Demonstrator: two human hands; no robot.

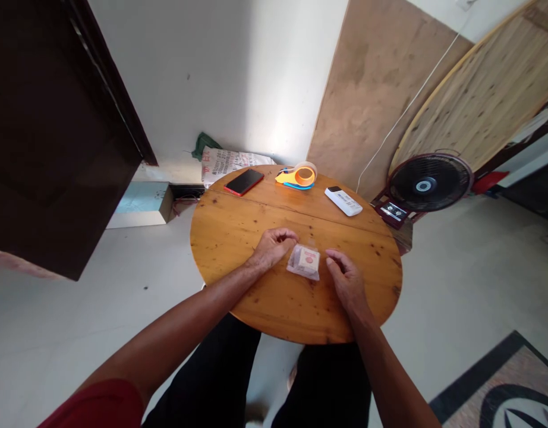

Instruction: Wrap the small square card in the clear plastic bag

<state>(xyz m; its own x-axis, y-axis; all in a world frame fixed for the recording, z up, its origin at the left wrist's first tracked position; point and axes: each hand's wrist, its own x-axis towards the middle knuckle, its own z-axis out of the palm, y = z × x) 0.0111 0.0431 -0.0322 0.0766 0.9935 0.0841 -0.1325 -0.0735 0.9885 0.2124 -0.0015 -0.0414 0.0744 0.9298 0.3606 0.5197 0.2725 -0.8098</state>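
Note:
On the round wooden table (238, 238) lies a small box wrapped in clear plastic (307, 260), with a red print on its top. Just left of it rests my left hand (274, 246), its fingers loosely curled and their tips near the wrap's upper left corner. I see nothing in that hand. To the right of the box is my right hand (346, 278), the thumb and index finger slightly apart and nothing between them. A gap of bare wood separates this hand from the box.
Along the table's far side are a phone with a red edge (243, 182), an orange and blue tape dispenser (301, 176) and a white handheld device (343, 201). A black fan (428, 183) stands beyond the right edge. Behind the table, a printed sack (232, 163) lies by the wall.

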